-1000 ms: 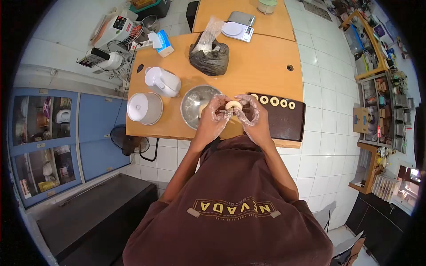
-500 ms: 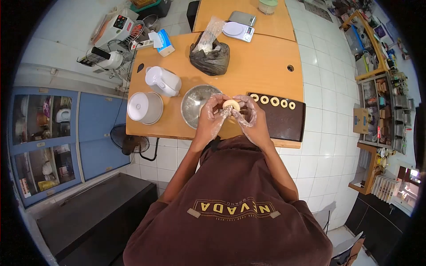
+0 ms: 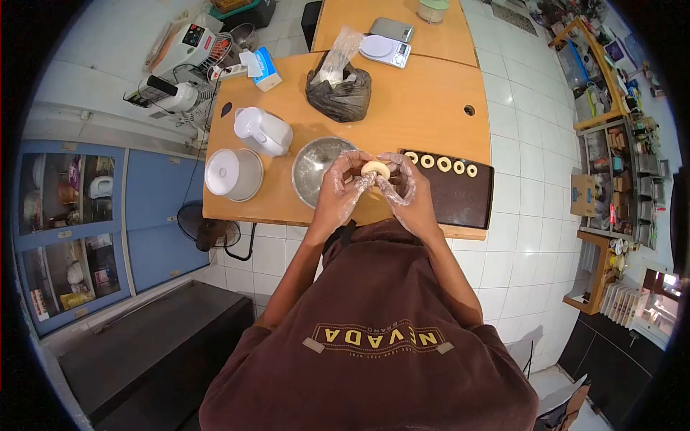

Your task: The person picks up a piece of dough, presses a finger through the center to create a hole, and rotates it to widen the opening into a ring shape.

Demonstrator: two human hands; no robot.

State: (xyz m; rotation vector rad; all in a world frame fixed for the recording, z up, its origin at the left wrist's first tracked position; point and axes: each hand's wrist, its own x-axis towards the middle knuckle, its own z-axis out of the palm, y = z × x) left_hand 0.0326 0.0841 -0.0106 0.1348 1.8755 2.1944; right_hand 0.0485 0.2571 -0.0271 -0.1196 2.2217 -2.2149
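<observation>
Between the fingertips of both hands is a pale ring of dough (image 3: 376, 168), held up over the table's front edge. My left hand (image 3: 345, 182) grips its left side, with flour on the fingers and thumb. On the other side my right hand (image 3: 404, 184), also floury, pinches the ring, the two thumbs close together below it. A steel mixing bowl (image 3: 307, 171) dusted with flour sits just left of my left hand, partly hidden by it. Right of my right hand lies a dark baking tray (image 3: 460, 197) with several dough rings (image 3: 444, 164) in a row along its far edge.
On the wooden table (image 3: 417, 100) stand a white lidded container (image 3: 233, 174), a white jug (image 3: 264, 131), a black plastic bag (image 3: 339, 93), a blue-and-white box (image 3: 267, 70) and a kitchen scale (image 3: 386, 50). A fan (image 3: 210, 227) is below the left edge.
Both hands stay in nearly the same place around the dough ring, with only a slight shift of the fingers. The rest of the view has barely shifted.
</observation>
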